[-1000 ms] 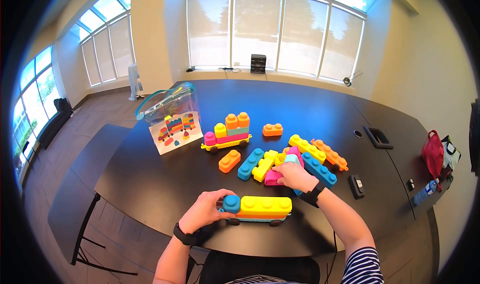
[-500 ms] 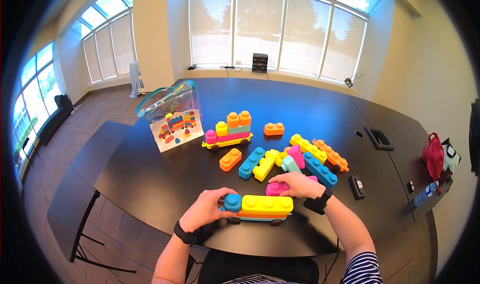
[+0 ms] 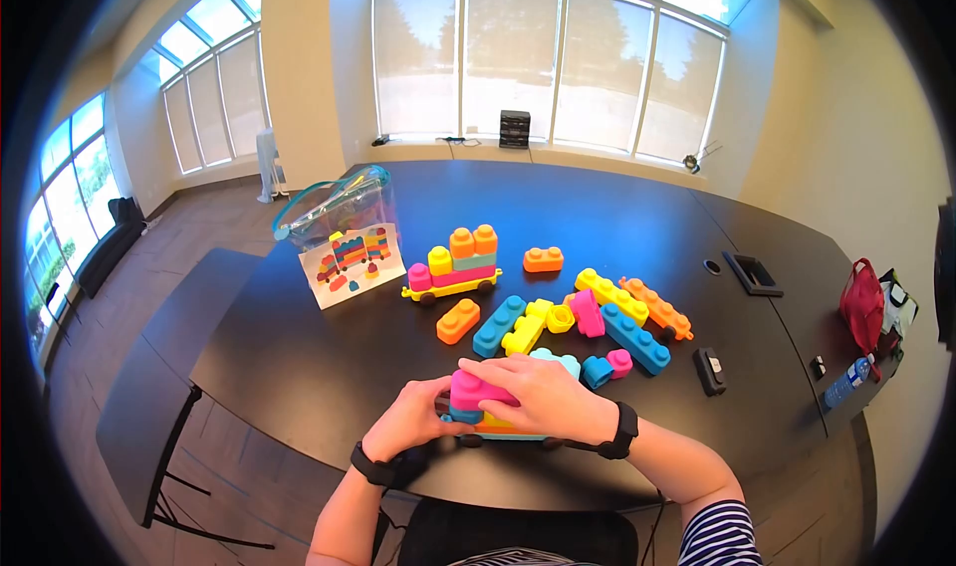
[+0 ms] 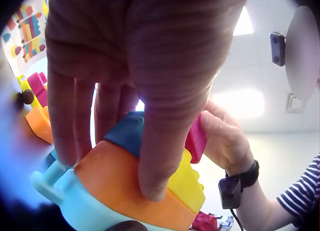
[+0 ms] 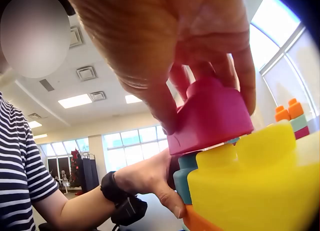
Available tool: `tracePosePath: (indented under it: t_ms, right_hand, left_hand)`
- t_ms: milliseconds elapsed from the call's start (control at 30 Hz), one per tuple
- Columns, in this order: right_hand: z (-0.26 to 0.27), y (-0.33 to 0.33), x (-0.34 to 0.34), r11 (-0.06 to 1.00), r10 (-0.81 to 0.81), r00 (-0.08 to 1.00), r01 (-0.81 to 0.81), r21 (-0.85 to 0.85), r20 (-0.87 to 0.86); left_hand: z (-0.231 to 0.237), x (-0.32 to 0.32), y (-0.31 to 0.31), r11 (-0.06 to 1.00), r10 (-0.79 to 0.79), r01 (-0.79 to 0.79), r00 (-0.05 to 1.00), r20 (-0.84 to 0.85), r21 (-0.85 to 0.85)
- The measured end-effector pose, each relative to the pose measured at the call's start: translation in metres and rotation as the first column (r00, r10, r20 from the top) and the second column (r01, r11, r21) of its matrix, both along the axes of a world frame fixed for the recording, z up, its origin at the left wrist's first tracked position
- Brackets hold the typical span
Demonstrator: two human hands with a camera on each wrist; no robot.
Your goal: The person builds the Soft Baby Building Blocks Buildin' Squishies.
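Observation:
In the head view, my left hand (image 3: 408, 417) grips the left end of a toy train car made of building blocks. Its thumb presses the orange block (image 4: 115, 171), just above the light blue wheeled base (image 4: 85, 201). A small blue block (image 4: 127, 133) and a long yellow block (image 5: 250, 176) form the car's upper layer. My right hand (image 3: 553, 397) pinches a pink block (image 5: 210, 116) between thumb and fingers. The pink block lies over the blue block and the near end of the yellow one, slightly tilted in the right wrist view.
Loose blocks, among them a blue one (image 3: 498, 327) and an orange one (image 3: 458, 321), lie beyond my hands. Farther back stands another built car (image 3: 453, 275), beside a picture card (image 3: 349, 265) and clear bag (image 3: 373, 198). A black device (image 3: 710, 372) lies right.
My right hand has picked the pink block out of the pile and brought it left onto the train car. A light blue piece in the pile has shifted nearer. The left hand keeps its grip.

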State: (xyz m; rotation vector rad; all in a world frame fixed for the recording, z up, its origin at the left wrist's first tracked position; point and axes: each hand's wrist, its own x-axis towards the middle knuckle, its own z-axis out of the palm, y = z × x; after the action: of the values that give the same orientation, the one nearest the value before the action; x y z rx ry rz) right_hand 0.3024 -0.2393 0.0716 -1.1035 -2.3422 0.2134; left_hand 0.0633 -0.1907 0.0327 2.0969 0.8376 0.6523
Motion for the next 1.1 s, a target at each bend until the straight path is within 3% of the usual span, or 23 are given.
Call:
tracePosePath:
  t_ms: [467,767,867,900,967,1000,1033,1067,1100]
  right_hand:
    - [0.001,0.009,0.002,0.980,0.097,0.995,-0.089,-0.180,0.036]
    - [-0.003,0.007,0.002,0.982,0.097,0.995,-0.099,-0.159,-0.021]
    - [0.028,0.012,0.014,0.899,0.127,0.991,-0.097,-0.427,0.041]
    - [0.005,0.030,0.033,0.949,0.194,0.978,-0.207,-0.236,-0.079]
    - [0.038,0.037,0.056,0.949,-0.037,0.991,-0.004,-0.314,-0.125]
    - [0.040,0.051,0.075,0.971,-0.126,0.975,0.084,-0.223,-0.183]
    - [0.039,0.067,0.095,0.951,-0.234,0.934,0.162,-0.264,-0.269]
    - [0.037,0.078,0.116,0.951,-0.303,0.935,0.286,-0.114,-0.182]
    - [0.035,0.086,0.131,0.911,-0.406,0.909,0.394,-0.123,-0.098]
  left_hand:
    - [-0.006,-0.002,0.004,1.000,0.002,-0.001,1.000,-0.011,0.016]
    - [-0.004,-0.003,0.003,1.000,0.000,0.000,1.000,-0.017,0.003]
    - [-0.005,-0.002,0.004,1.000,-0.003,0.003,1.000,0.011,0.013]
    - [-0.006,-0.002,0.003,1.000,-0.007,0.006,1.000,0.023,0.014]
    - [-0.005,-0.002,0.003,1.000,-0.006,0.006,1.000,0.030,-0.002]
    - [-0.005,-0.004,0.004,1.000,-0.002,0.002,0.999,0.035,-0.011]
    - [-0.005,-0.006,0.006,1.000,-0.007,0.007,1.000,-0.001,0.025]
    - [-0.003,-0.005,0.005,0.999,-0.007,0.006,0.999,0.040,0.032]
    - [-0.001,-0.006,0.004,0.999,-0.008,0.005,0.997,0.080,0.041]
